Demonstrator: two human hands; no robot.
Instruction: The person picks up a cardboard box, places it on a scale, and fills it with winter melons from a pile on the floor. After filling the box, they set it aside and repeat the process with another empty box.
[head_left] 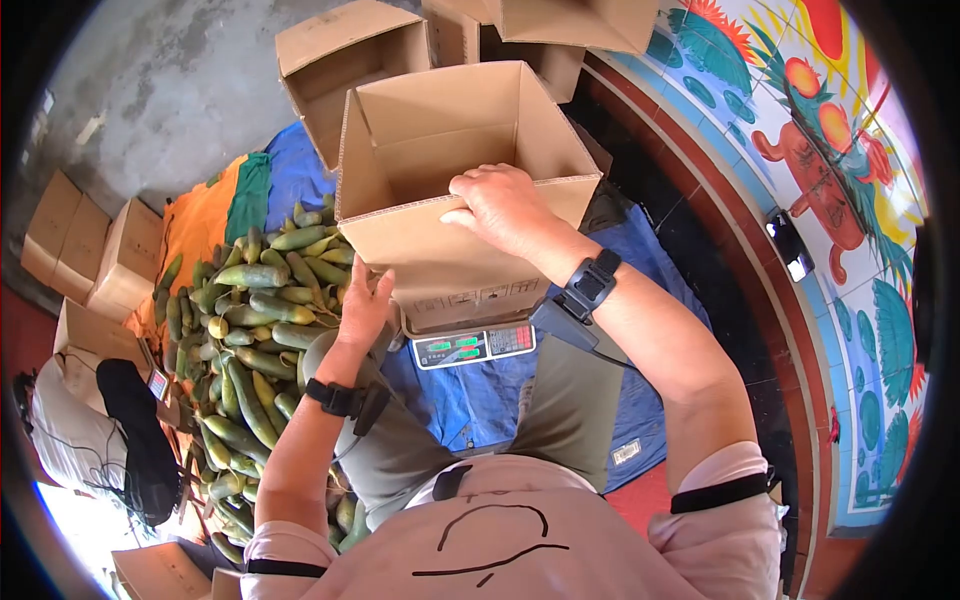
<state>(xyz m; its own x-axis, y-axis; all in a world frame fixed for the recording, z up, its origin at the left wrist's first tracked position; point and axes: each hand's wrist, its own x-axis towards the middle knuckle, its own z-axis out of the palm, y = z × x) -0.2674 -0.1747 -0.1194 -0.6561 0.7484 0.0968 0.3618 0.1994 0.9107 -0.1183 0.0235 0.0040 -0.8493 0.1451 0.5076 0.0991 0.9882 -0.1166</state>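
An upright cardboard box (440,235) with its top wide open stands over a digital scale (470,347) whose green display is lit. My right hand (500,205) grips the box's near rim, fingers over the edge and thumb on the outer face. At the box's lower left side is my left hand (364,305), its fingers apart and right at the cardboard. A large pile of green and yellowish cucumber-like vegetables (255,310) lies just left of that hand. The inside of the box shows only bare cardboard.
More open boxes (350,65) stand behind this one. Closed cartons (125,255) sit at the far left, near a person (80,425) in a white top. Blue sheeting (430,405) covers the floor beneath me. A painted tile wall (825,190) curves along the right.
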